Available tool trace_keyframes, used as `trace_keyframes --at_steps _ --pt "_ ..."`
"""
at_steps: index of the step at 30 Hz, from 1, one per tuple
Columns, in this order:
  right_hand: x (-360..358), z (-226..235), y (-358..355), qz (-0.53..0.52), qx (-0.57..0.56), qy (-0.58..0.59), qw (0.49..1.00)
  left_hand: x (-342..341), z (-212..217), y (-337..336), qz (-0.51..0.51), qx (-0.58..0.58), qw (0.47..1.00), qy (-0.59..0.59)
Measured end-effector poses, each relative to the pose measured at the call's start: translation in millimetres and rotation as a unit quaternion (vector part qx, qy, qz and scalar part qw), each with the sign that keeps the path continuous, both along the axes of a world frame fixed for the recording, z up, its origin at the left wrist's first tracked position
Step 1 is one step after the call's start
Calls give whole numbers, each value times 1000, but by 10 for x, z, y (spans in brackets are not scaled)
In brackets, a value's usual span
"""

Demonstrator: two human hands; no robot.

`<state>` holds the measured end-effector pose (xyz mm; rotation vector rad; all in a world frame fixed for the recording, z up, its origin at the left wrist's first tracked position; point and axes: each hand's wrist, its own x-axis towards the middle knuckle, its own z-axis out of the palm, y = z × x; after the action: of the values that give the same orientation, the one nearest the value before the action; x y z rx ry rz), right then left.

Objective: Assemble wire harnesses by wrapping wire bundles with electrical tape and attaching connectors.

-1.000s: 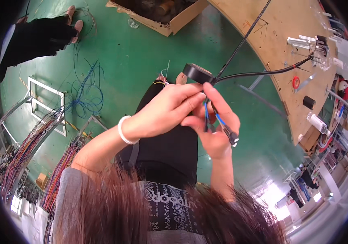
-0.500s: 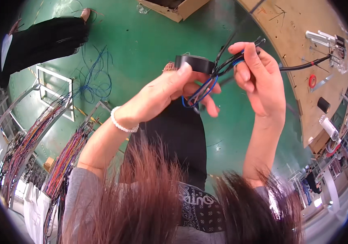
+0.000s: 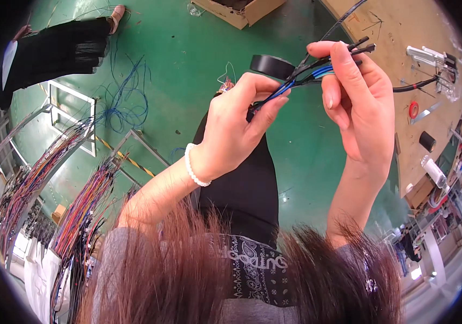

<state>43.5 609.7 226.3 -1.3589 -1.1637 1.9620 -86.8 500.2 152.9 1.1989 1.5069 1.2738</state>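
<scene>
Green floor [image 3: 188, 48] spreads beneath a workshop crowded toward its rim with racks and gear. Nearest, strands of long hair hang over a grey shirt whose dark patterned panel [image 3: 255, 275] carries pale printed capital lettering, partly covered by the hair. Above the black trousers [image 3: 242, 200], the left hand [image 3: 236, 121], with a white bracelet [image 3: 190, 164] at its wrist, pinches a wire harness [image 3: 323, 71] between thumb and fingers, where blue and black strands run together. Thumb and forefinger of the right hand [image 3: 360, 102] grip the harness's black branches, whose ends poke out past them; its lower fingers curl loosely. Just beyond the left hand, a roll of black tape [image 3: 271, 66] sits beside the point where the branches meet. One black cable [image 3: 344, 19] rises from there across the wooden bench [image 3: 398, 27]; another, banded red, emerges behind the right hand. On the bench lie a red tape roll [image 3: 413, 110] and a black roll [image 3: 427, 141]. Farther off are an open cardboard box [image 3: 231, 16], multicoloured wire bundles [image 3: 88, 205], tangled blue wires [image 3: 128, 110] and another person in black [image 3: 58, 54].
</scene>
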Motion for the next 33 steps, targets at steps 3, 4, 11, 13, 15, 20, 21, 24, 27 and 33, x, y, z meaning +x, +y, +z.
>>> trace_keyframes --at_steps 3,4,11,13,15,20,21,24,27,33 --pt "-43 3 5 22 37 -14 999 26 11 -22 42 14 999 -14" --pt "-46 9 -1 36 57 -17 998 19 37 -7 32 2 998 -52" --pt "12 59 -213 179 392 -102 897 -169 224 207 -79 54 995 36" --pt "31 116 -262 209 425 -130 871 -231 212 223 -135 56 981 124" --pt "86 81 -358 -22 265 -84 960 -165 252 225 -116 29 992 47" --pt "161 -253 -699 -225 54 43 972 -114 209 154 -135 -92 979 -124" --pt "151 -249 -690 -229 54 42 971 -93 215 135 -157 -77 981 -88" --pt "163 -154 -632 -154 201 2 967 -102 353 280 -183 -110 973 -90" --pt "232 -270 -758 -157 224 -26 962 -68 373 355 -164 -144 965 -144" --pt "260 -318 -854 -153 248 28 956 -14 353 367 -203 -147 957 -144"
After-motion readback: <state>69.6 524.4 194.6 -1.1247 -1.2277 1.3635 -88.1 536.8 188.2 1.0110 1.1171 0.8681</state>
